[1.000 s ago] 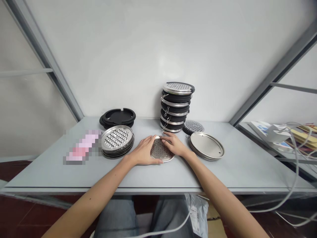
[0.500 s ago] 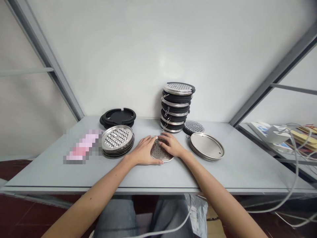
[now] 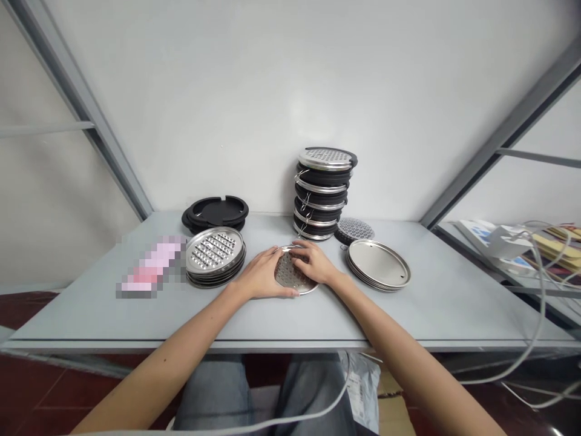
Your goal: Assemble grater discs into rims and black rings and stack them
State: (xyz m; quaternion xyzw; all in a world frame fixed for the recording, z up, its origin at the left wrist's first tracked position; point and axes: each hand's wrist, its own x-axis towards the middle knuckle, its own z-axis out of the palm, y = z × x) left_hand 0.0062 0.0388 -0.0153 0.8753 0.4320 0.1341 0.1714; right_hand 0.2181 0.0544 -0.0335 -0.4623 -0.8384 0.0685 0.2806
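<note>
— Grey tabletop (image 3: 272, 321) against a white wall (image 3: 227, 91). What lies under the hands?

— A perforated steel disc (image 3: 290, 274), flat at centre front. Left hand (image 3: 262, 274) and right hand (image 3: 314, 263) cover it from either side, fingers spread and curved. Whether they grip it, I cannot tell.

— Risks?

— Chiefly the tall stack of black rings and steel plates (image 3: 322, 194), just beyond the right hand. It looks unevenly seated, so a knock from the wrist could topple it. A pile of grater plates (image 3: 213, 257) sits just beside the left hand, plain steel lids (image 3: 379, 264) lie right; a slid disc could strike either.

— Any writing?

— A printed label on a parcel bag (image 3: 363, 387) below the tabletop, too small to read. The pink object (image 3: 149, 269) is pixelated. No brand legible.
</note>
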